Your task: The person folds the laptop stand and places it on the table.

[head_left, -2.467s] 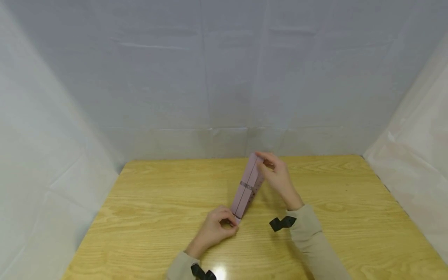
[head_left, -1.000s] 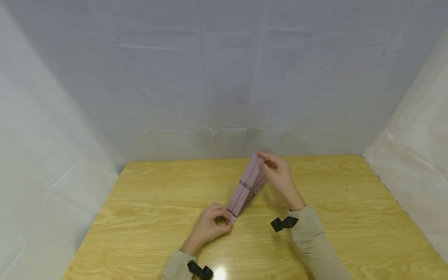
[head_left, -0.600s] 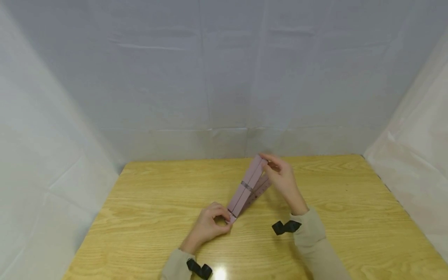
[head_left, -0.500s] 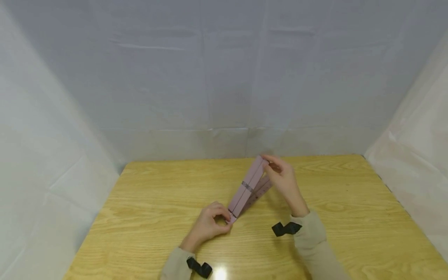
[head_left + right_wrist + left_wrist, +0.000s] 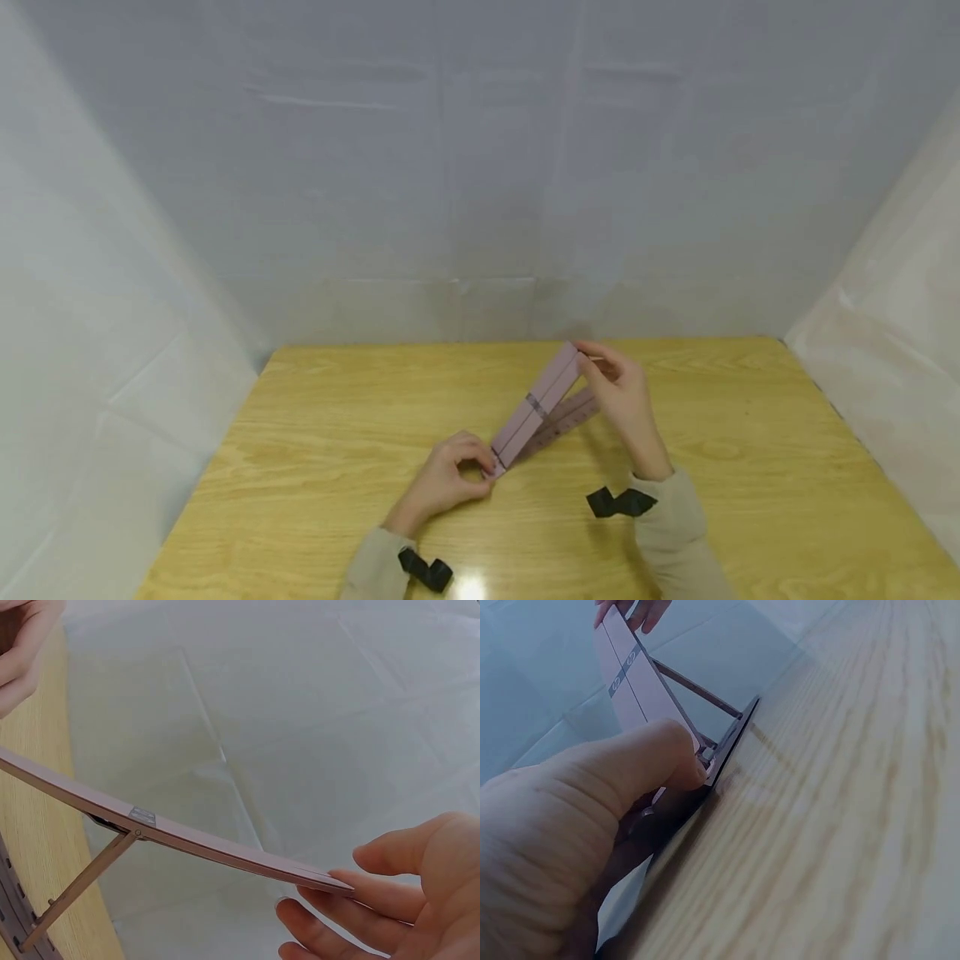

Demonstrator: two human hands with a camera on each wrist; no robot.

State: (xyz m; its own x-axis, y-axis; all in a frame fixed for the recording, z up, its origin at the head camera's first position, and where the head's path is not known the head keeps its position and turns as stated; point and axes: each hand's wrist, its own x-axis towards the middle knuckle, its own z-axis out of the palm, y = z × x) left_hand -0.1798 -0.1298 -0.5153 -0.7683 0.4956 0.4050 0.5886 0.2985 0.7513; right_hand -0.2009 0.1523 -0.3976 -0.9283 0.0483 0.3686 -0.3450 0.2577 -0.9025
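A pink folding laptop stand [image 5: 536,404] is held partly unfolded, tilted up and to the right in the head view. Its upper panel [image 5: 637,675] bears a grey band with a logo. A hinged strut [image 5: 82,889] props that panel off a slotted base [image 5: 19,922]. My left hand [image 5: 447,477] pinches the hinged near end low at the table, thumb on top. My right hand [image 5: 621,396] holds the raised far end of the panel, and in the right wrist view its fingers lie under the tip with the thumb above.
The wooden table [image 5: 315,433] lies beneath both hands. Pale sheeting [image 5: 487,208] hangs behind its far edge and along both sides. Black pieces [image 5: 621,502] are fixed at both wrists, over beige sleeves [image 5: 675,533].
My right hand has moved right and slightly toward me, swinging the raised panel with it. The gap between panel and base has widened. The left hand has shifted slightly left, keeping its pinch.
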